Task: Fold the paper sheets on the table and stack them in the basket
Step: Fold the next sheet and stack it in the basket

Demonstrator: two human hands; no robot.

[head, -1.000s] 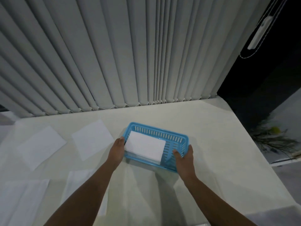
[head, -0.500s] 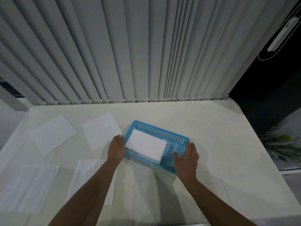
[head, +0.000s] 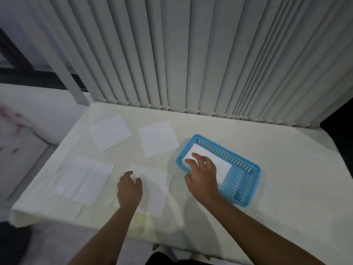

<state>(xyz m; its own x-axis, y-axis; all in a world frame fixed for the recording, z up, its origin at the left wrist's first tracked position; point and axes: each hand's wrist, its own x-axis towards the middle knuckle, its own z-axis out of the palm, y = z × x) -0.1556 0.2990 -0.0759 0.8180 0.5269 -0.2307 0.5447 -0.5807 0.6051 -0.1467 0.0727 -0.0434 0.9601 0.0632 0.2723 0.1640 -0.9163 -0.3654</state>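
A blue slatted basket [head: 246,171] sits right of centre on the table, holding a stack of folded white paper [head: 219,162]. My right hand [head: 203,175] hovers over the basket's left end with fingers spread, fingertips on or just above the stack. My left hand [head: 129,188] rests with fingers apart on the near white sheet [head: 156,190]. Two more sheets lie at the back: one at centre [head: 158,138] and one further left [head: 111,132]. Another sheet, creased lengthwise [head: 86,182], lies at the near left.
The table wears a pale cloth [head: 277,197]. Vertical blinds [head: 191,54] hang right behind its far edge. The table's left edge drops to a grey floor [head: 24,169]. A dark gap [head: 340,131] lies beyond the right corner.
Both hands have let go of the basket's sides. My left hand moved left onto the near sheet; my right hand shifted over the folded stack. The view swung left.
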